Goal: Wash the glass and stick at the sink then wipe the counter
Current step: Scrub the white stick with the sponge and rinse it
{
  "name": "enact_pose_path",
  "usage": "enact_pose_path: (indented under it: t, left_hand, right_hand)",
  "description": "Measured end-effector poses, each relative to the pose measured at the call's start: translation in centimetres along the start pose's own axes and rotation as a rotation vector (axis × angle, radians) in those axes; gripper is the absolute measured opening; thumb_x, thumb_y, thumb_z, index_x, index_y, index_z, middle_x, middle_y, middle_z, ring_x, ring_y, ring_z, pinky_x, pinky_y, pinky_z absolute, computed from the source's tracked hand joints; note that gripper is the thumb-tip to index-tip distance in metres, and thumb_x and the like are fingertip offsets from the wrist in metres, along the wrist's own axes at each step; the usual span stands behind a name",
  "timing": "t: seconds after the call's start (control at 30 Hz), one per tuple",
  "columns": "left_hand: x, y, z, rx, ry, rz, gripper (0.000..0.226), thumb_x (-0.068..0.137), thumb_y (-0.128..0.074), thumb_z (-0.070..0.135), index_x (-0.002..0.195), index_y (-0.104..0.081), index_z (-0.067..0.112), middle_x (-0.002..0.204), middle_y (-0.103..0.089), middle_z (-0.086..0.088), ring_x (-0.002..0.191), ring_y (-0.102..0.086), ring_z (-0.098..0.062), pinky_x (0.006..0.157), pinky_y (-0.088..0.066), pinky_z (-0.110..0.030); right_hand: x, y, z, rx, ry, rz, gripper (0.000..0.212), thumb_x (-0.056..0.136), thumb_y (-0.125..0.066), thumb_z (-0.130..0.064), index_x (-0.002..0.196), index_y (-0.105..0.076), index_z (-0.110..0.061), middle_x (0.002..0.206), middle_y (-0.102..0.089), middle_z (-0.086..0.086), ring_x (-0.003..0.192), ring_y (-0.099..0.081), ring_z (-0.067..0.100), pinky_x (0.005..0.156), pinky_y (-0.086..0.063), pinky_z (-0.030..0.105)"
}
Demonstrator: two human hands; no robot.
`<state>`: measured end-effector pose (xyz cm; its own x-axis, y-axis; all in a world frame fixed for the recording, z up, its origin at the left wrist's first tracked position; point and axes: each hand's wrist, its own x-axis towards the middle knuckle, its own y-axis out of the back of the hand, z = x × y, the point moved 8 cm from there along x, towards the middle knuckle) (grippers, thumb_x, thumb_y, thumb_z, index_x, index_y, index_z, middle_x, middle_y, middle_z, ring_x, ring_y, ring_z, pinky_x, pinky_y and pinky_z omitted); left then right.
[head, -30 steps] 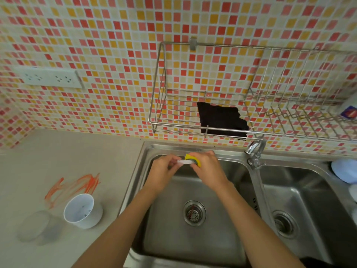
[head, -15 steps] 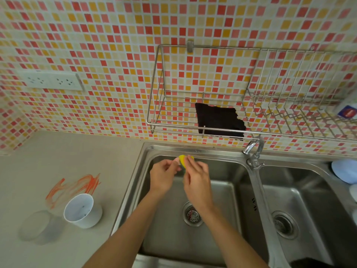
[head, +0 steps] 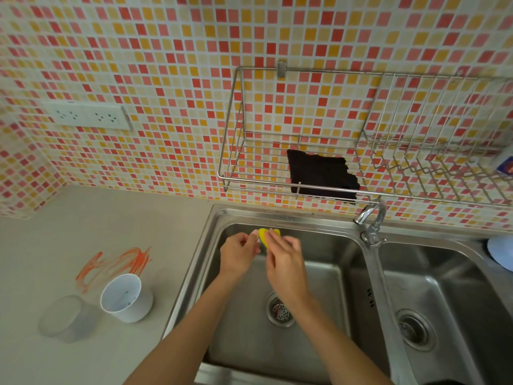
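Glass point(head: 65, 318) and white cup point(head: 126, 297) stand on the surface point(head: 83, 218) left of the sink point(head: 277, 343), beside orange smears point(head: 116, 263), so glass-washing and wiping look undone. Over the left basin, the left hand point(head: 238, 255) pinches something small, likely the stick, though it is barely visible; the right hand point(head: 286, 262) grips a yellow sponge point(head: 265, 236) against it. No water runs from the tap point(head: 372, 218).

Stick point(head: 254, 232) — only a pale tip shows, just beyond the left hand point(head: 238, 255) fingers; rest hidden. Yellow sponge point(head: 265, 236) — mostly covered by right hand point(head: 286, 262) fingers. Blue plate point(head: 501, 251), well right of the fingers, cut by the frame edge.
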<state>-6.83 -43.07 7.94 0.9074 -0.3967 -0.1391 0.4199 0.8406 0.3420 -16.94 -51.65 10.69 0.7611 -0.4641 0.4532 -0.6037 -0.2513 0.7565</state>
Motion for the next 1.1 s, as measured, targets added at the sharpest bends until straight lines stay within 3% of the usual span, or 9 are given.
enact_pose_path:
  t: [0.07,0.17,0.23,0.3,0.43,0.63,0.8,0.87,1.1]
  left_hand:
    - [-0.1,0.0,0.4,0.025,-0.028,-0.005,0.039,0.093,-0.056,0.038,0.070,-0.067,0.010,0.066,-0.070,0.000,0.069,-0.066,-0.018,0.078,-0.055,-0.040]
    - [-0.3,0.0,0.8,0.041,-0.045,0.016,0.039,0.094,-0.055,0.038,0.068,-0.067,0.011,0.065,-0.069,0.001,0.068,-0.066,-0.017,0.076,-0.054,-0.038]
    - [0.0,0.0,0.7,0.035,-0.040,0.015,0.039,0.094,-0.055,0.039,0.068,-0.067,0.011,0.063,-0.069,0.002,0.068,-0.067,-0.017,0.076,-0.055,-0.039]
    - [0.2,0.1,0.6,0.031,-0.045,-0.003,0.040,0.094,-0.055,0.038,0.069,-0.068,0.010,0.063,-0.069,0.002,0.067,-0.067,-0.016,0.076,-0.056,-0.039]
    - [0.0,0.1,1.5,0.071,-0.102,-0.028,0.038,0.094,-0.056,0.037,0.070,-0.067,0.010,0.064,-0.069,0.002,0.070,-0.067,-0.017,0.077,-0.054,-0.037]
    - [0.0,-0.3,0.9,0.116,-0.092,-0.111,0.039,0.094,-0.055,0.041,0.073,-0.071,0.011,0.067,-0.071,0.000,0.071,-0.067,-0.020,0.075,-0.054,-0.037]
    - [-0.5,-0.9,3.0,0.313,-0.359,-0.202,0.020,0.085,-0.071,0.028,0.102,-0.064,0.020,0.088,-0.065,0.007,0.074,-0.061,-0.005,0.069,-0.049,-0.020]
    - [-0.5,-1.3,3.4,0.390,-0.459,-0.241,0.016,0.082,-0.073,0.016,0.097,-0.068,0.019,0.086,-0.065,0.005,0.074,-0.059,-0.005,0.071,-0.048,-0.021]
    - [0.7,-1.3,3.0,0.207,-0.274,-0.109,0.015,0.087,-0.068,0.026,0.089,-0.072,0.012,0.077,-0.072,0.003,0.073,-0.066,-0.011,0.073,-0.055,-0.025]
  right_hand:
    - [0.2,-0.1,0.7,-0.001,-0.015,0.000,0.046,0.082,-0.066,-0.002,0.126,-0.061,-0.012,0.125,-0.064,-0.001,0.104,-0.053,0.021,0.092,-0.043,0.021]
    - [0.5,0.1,2.1,0.031,-0.155,0.021,0.045,0.082,-0.064,0.000,0.125,-0.061,-0.013,0.121,-0.066,-0.001,0.099,-0.053,0.023,0.088,-0.050,0.029]
    - [0.3,0.4,0.3,0.038,-0.070,0.027,0.045,0.081,-0.066,-0.001,0.125,-0.061,-0.011,0.121,-0.066,0.000,0.100,-0.053,0.023,0.088,-0.052,0.030]
    - [0.3,0.8,-1.0,0.035,0.011,0.027,0.045,0.082,-0.068,-0.004,0.126,-0.061,-0.012,0.124,-0.064,-0.001,0.103,-0.052,0.021,0.089,-0.047,0.024]
    - [1.3,0.8,2.1,0.050,-0.125,0.001,0.050,0.078,-0.073,-0.009,0.126,-0.061,-0.017,0.122,-0.064,-0.005,0.101,-0.051,0.020,0.087,-0.032,0.013]
    - [1.8,0.3,3.1,-0.090,0.029,-0.056,0.032,0.071,-0.079,-0.013,0.100,-0.066,-0.019,0.090,-0.072,-0.008,0.081,-0.054,0.021,0.075,-0.037,0.021]
    - [2.5,0.4,3.8,-0.115,0.055,-0.212,0.028,0.079,-0.073,-0.013,0.105,-0.068,-0.018,0.089,-0.072,-0.002,0.090,-0.053,0.022,0.075,-0.046,0.029]
    - [2.9,0.5,3.9,-0.088,0.059,-0.258,0.027,0.083,-0.070,-0.017,0.109,-0.067,-0.020,0.096,-0.071,-0.004,0.094,-0.051,0.021,0.079,-0.047,0.029]
    - [1.9,2.5,4.0,0.039,-0.176,0.023,0.036,0.088,-0.063,-0.011,0.124,-0.062,-0.015,0.119,-0.066,0.000,0.105,-0.056,0.019,0.093,-0.035,0.022]
